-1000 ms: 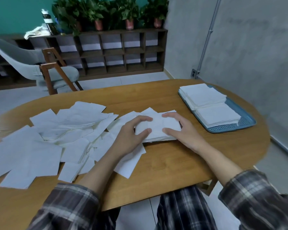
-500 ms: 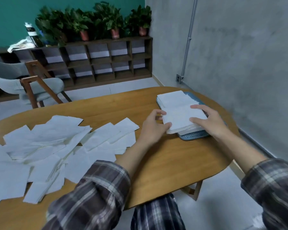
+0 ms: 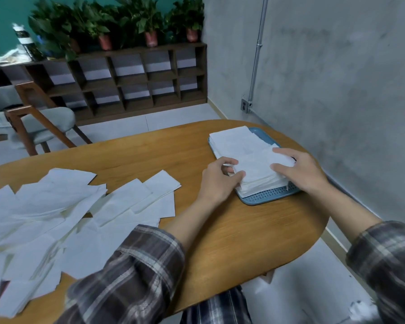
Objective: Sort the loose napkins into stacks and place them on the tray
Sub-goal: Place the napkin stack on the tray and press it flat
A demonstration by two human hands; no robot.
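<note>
Plaid sleeves (image 3: 136, 265) are seen nearest, over a smooth wooden table (image 3: 232, 235) with a rounded edge. At 9 o'clock from the hands, the loose napkins (image 3: 84, 206) are spread flat and overlapping: thin, white, limp paper rectangles lying at mixed angles, unsorted.

At 1 o'clock on the table a stack (image 3: 258, 176) is held on the near end of the tray (image 3: 267, 198). It is bracketed from both sides. The left hand (image 3: 216, 181) is set at its 9 o'clock edge, fingers curled and pinched on that edge. The right hand (image 3: 302, 171) is laid over its 3 o'clock side, fingers spread and nearly straight, pressed on the top sheet. Neither hand is clearly nearer; the stack lies directly between the fingertips. Release is judged to turn on this: the stack appears to rest squarely on the tray, so both hands could be drawn outward. Soft, slippery sheets may shift if dragged.

The tray is blue plastic with a perforated floor and raised rim; its long axis runs from 5 to 11 o'clock. A far stack (image 3: 236, 141) occupies its 11 o'clock end, touching the near one.

Beyond, a chair (image 3: 40, 122), a dark shelf (image 3: 136, 83) and potted plants (image 3: 150, 22) are seen.
</note>
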